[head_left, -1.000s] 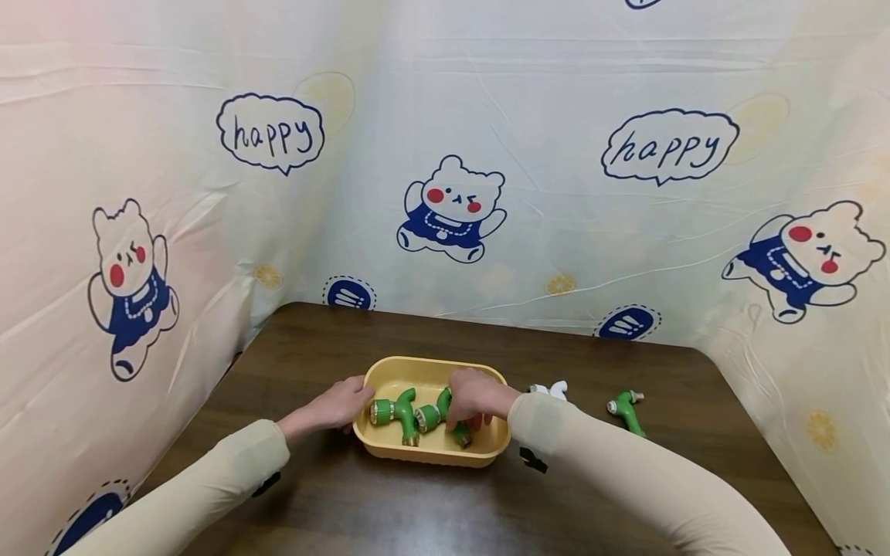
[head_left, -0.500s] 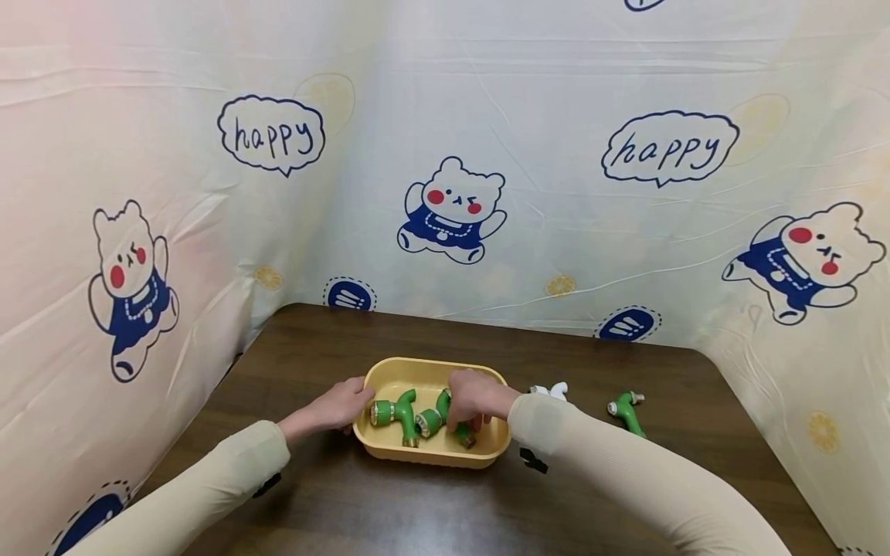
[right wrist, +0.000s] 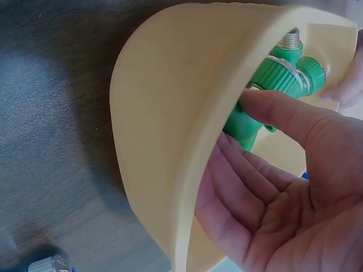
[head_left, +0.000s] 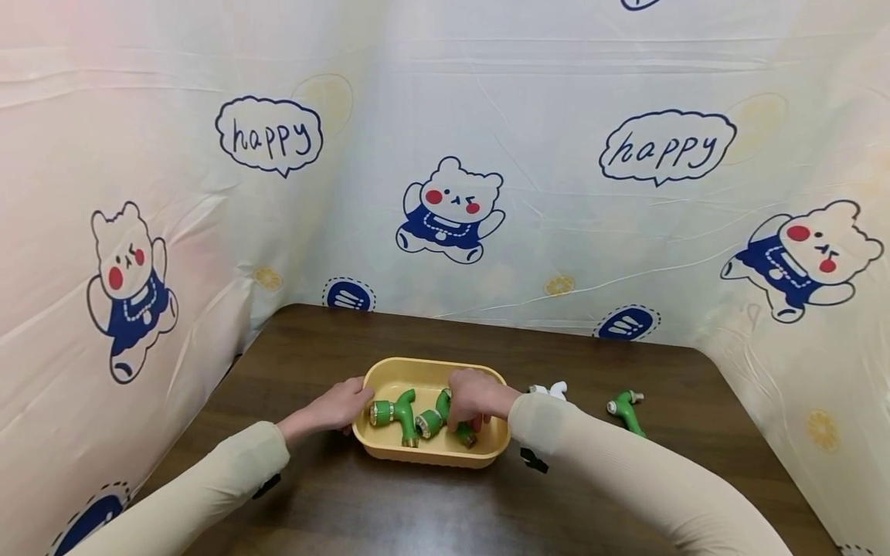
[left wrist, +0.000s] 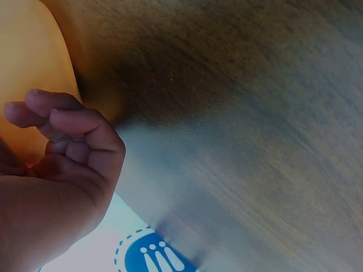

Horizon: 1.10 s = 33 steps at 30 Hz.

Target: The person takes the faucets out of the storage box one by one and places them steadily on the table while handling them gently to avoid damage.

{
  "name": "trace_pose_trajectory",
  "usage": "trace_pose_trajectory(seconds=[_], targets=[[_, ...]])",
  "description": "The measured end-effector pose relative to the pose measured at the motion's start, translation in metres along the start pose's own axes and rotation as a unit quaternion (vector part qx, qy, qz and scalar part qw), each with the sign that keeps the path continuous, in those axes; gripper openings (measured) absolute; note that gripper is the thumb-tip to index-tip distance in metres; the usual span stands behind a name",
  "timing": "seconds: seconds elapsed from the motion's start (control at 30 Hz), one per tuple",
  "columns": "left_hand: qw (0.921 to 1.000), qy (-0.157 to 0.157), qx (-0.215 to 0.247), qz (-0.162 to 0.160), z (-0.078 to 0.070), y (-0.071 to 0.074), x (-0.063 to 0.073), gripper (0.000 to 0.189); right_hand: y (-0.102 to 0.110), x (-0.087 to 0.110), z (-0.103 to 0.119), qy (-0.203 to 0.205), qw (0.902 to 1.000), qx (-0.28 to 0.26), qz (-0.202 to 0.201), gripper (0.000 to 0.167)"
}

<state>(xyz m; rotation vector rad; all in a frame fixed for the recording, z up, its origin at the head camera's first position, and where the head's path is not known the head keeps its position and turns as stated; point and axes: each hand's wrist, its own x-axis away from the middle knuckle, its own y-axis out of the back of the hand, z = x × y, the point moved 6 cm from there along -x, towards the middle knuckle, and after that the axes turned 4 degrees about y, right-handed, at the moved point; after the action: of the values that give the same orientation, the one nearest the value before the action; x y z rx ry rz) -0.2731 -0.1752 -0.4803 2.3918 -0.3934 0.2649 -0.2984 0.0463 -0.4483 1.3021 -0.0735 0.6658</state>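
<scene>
A yellow plastic basin stands on the table with two green taps in it. My left hand grips the basin's left end, its fingers curled at the wall in the left wrist view. One green tap lies at the left inside the basin, apart from either hand. My right hand reaches in over the right end and holds the other green tap between thumb and fingers. Part of this tap is hidden by the hand; its ribbed knob shows in the right wrist view.
To the right of the basin a white tap lies on the brown table, partly behind the right sleeve. Another green tap lies farther right. A printed curtain hangs behind the table and along both sides.
</scene>
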Motion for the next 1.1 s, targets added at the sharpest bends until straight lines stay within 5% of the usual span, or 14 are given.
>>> trace_pose_trajectory(seconds=[1.1], targets=[[0.9999, 0.006, -0.009, 0.004, 0.0010, -0.0008, -0.0006, 0.036, 0.0092, 0.0052, -0.0050, 0.023, 0.9995, 0.022, -0.006, 0.028]])
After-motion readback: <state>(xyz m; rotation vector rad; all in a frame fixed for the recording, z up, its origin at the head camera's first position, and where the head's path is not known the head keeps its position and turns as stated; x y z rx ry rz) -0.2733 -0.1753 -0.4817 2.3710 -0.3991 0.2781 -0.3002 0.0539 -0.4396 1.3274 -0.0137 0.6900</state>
